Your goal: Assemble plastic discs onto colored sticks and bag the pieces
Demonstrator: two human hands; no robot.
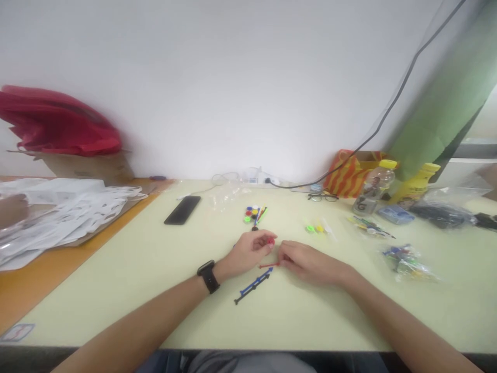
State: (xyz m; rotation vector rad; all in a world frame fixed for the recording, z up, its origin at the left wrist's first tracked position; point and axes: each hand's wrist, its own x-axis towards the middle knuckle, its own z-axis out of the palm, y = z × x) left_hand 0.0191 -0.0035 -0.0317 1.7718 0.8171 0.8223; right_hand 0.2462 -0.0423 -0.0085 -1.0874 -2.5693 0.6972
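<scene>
My left hand, with a black watch on the wrist, rests on the pale table and pinches a small red round piece at its fingertips. My right hand lies just to the right, fingers closed on a thin red stick that points toward my left hand. Just in front of both hands lies a blue and black rod assembly. Farther back sit a cluster of coloured round pieces with sticks and green and yellow pieces.
A black phone lies at back left. White plastic bags cover the orange table at left. Glasses, a clear bottle, a yellow bottle and bags of small parts stand at right.
</scene>
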